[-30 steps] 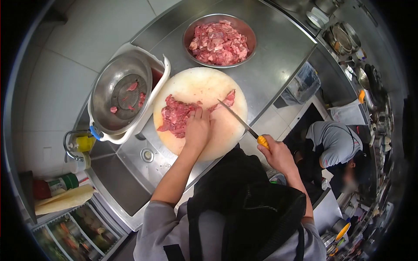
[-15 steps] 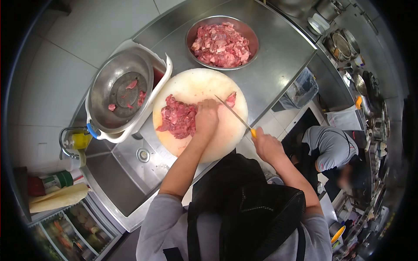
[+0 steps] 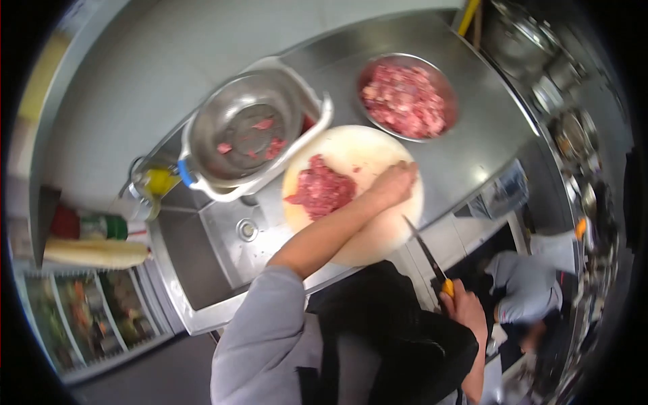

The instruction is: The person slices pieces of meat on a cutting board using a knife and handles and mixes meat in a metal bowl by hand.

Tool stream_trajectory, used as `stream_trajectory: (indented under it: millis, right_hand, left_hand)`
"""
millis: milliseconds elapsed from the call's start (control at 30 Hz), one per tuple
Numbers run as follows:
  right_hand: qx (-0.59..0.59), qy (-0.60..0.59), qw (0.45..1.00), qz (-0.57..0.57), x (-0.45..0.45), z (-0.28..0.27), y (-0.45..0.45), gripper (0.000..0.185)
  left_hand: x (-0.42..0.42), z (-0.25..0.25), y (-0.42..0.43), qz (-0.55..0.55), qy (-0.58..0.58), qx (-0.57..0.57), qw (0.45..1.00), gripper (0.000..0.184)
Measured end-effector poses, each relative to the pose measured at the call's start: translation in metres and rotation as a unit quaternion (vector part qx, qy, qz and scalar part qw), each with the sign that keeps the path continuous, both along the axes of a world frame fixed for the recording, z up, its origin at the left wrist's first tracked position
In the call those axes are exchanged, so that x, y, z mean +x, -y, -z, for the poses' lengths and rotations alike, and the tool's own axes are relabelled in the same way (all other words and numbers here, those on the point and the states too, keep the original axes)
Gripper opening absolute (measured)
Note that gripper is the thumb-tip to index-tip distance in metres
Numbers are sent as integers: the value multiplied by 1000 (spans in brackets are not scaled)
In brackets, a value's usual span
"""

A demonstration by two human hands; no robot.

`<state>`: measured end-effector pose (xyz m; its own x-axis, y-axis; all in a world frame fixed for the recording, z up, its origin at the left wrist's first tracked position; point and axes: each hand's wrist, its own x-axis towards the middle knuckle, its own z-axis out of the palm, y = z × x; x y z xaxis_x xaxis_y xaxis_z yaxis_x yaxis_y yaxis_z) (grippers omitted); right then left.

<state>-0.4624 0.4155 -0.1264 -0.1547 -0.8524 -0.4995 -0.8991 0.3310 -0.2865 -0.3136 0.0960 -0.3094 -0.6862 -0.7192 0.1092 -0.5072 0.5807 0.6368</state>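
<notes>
Curled fingers of my left hand rest at the right part of the round white cutting board; what they hold, if anything, is hidden. My right hand grips the yellow handle of a knife, its blade pointing up and left to the board's lower right edge. A heap of raw red meat lies on the left part of the board, apart from my left hand. Behind the board stands a metal bowl full of cut meat.
A metal bowl with a few meat scraps sits in a white tub left of the board. The sink lies at lower left. A person in grey bends over at the right.
My left hand has moved right across the board, away from the meat heap. My right hand has drawn the knife back toward me and off the board's middle. The view has turned.
</notes>
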Motion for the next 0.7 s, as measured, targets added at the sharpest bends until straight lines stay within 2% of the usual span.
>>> stream_trajectory:
  millis: [67,133,233,300,333,367,400,433,467,500,533,600,633,700]
  right_hand:
    - [-18,-11,997,70,4,1,-1,28]
    - [-34,32,996,72,2,8,4,28]
    - [-54,87,992,79,2,11,18,28]
    - [-71,96,991,66,-2,14,27,28]
    - [-72,96,991,61,-1,13,30,28]
    - [-86,98,989,70,1,10,33,27]
    - [-101,101,987,80,3,8,35,27]
    - [-101,101,986,80,3,7,36,27]
    - [-107,90,987,82,3,8,37,26]
    - [-112,79,987,83,3,8,39,26]
    - [-112,79,987,84,5,7,44,26]
    - [-103,73,989,81,12,5,51,26]
    - [-100,72,989,80,15,7,56,26]
    - [-115,76,989,48,19,10,66,26]
  left_hand:
    - [3,-43,22,-2,-105,22,994,28]
    - [-10,-71,66,-25,-196,-73,977,30]
    - [1,-137,102,-101,-217,-145,960,39]
    - [32,-177,118,-141,-159,-164,963,48]
    - [61,-194,124,-172,-124,-99,972,49]
    - [96,-183,137,-198,-127,-143,961,43]
    - [141,-179,140,-236,-105,-110,960,38]
    - [184,-176,143,-313,7,-109,943,33]
    - [239,-145,161,-351,43,-122,927,31]
    - [283,-147,170,-403,207,11,891,30]
    - [336,-116,176,-422,245,3,873,31]
    - [402,-63,178,-442,273,-38,854,33]
    - [411,-53,180,-442,275,-35,853,33]
    - [422,-49,179,-295,270,83,913,38]
